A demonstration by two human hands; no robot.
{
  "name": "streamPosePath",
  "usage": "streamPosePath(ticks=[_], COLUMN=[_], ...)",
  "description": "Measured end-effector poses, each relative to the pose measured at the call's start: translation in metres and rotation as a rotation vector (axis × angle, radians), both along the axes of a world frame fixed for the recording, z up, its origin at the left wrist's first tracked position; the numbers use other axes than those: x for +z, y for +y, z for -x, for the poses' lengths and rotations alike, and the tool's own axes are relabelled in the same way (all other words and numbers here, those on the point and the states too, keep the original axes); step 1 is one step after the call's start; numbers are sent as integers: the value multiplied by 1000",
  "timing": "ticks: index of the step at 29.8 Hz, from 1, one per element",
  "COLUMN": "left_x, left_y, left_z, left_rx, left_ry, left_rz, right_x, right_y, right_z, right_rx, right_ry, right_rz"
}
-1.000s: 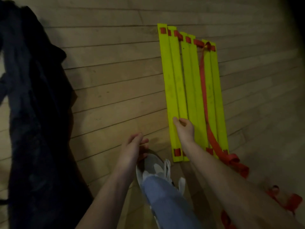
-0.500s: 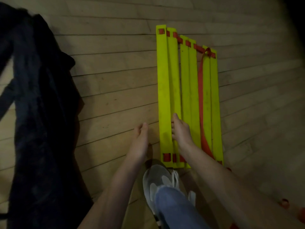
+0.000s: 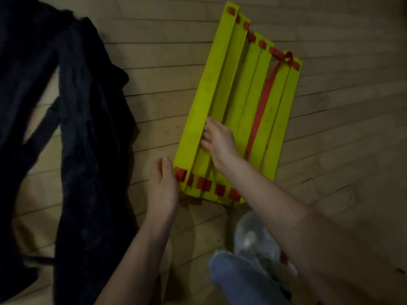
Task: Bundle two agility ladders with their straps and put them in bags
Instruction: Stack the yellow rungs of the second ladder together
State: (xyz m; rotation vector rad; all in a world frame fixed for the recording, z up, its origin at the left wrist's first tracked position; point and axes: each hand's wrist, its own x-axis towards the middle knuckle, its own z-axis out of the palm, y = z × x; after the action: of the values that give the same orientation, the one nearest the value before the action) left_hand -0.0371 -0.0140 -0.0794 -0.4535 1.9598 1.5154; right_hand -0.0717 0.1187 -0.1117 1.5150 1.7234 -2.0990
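An agility ladder (image 3: 253, 102) of yellow rungs joined by red webbing lies folded on the wooden floor. Its leftmost rungs are tipped up on edge. A red strap (image 3: 263, 102) runs lengthwise over the rungs. My right hand (image 3: 218, 140) curls its fingers over the edge of the raised rungs near their middle. My left hand (image 3: 163, 186) rests with straight fingers against the near left corner of the stack, beside a red webbing tab. A black bag (image 3: 72, 150) lies spread on the floor to the left.
My grey shoe (image 3: 253, 241) and blue trouser leg (image 3: 237, 280) are just below the ladder's near end. Bare floorboards (image 3: 343, 133) stretch to the right of the ladder. The black bag's strap (image 3: 41, 126) loops at the far left.
The left rungs have lifted onto their edges under my right hand. My left hand has moved right until it touches the stack's near corner. The view has come closer.
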Motion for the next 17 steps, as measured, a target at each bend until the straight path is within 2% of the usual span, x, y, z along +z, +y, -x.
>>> streamPosePath(ticks=[3, 5, 11, 14, 16, 17], left_x=[1, -7, -19, -29, -32, -33], left_y=[-4, -4, -12, -20, -20, -20], left_z=[11, 13, -9, -15, -18, -19], left_rx=[-110, -142, 36, 90, 106, 110], left_ry=[29, -21, -168, -291, -313, -311], left_rz=[83, 99, 141, 166, 158, 145], right_x=[4, 9, 14, 8, 2, -1], right_y=[-22, -33, -50, -43, -29, -22], right_z=[-17, -31, -56, -69, -79, -84], right_rx=[76, 181, 531, 595, 592, 655], right_ry=[-53, -59, -158, -78, -70, -102], right_rz=[38, 111, 225, 24, -201, -344])
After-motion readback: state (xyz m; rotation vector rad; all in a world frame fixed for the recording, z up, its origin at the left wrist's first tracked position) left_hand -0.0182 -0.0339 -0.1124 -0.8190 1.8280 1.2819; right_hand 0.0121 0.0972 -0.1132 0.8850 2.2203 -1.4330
